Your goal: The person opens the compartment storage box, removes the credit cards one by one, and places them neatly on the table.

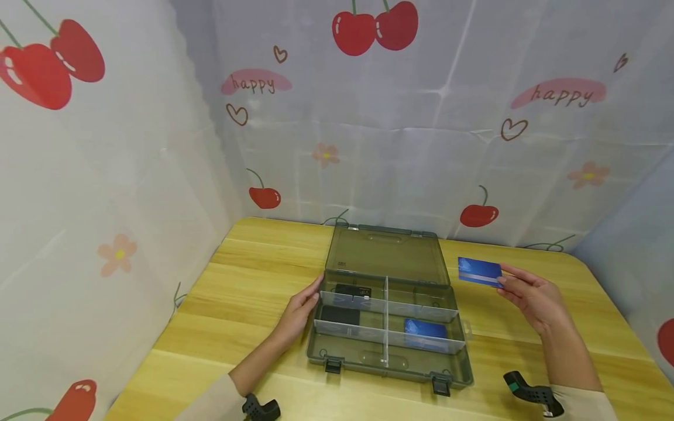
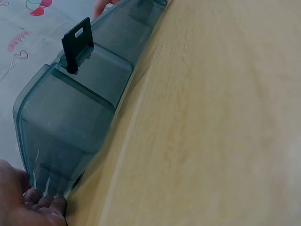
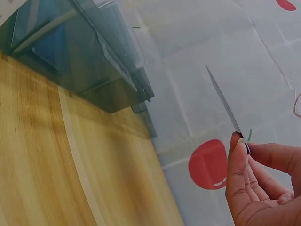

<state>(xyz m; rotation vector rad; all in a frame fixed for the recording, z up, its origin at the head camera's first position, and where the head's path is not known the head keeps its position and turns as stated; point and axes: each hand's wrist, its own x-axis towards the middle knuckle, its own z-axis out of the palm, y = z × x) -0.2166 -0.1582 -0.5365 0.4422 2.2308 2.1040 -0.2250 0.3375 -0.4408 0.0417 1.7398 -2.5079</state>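
Note:
A translucent grey-green divided box lies with its lid folded back. My left hand rests against the outer left wall of the box, its fingertips touching that wall in the left wrist view. With thumb and fingers, my right hand pinches a blue card with a pale stripe by its right end, raised to the right of the lid. It appears edge-on in the right wrist view. Another blue card lies in the middle right compartment.
Black cards occupy the left side: one marked VIP in the back compartment, a dark card in the middle one. Two black latches hang at the front edge. Behind the wooden table hangs a cherry-printed curtain.

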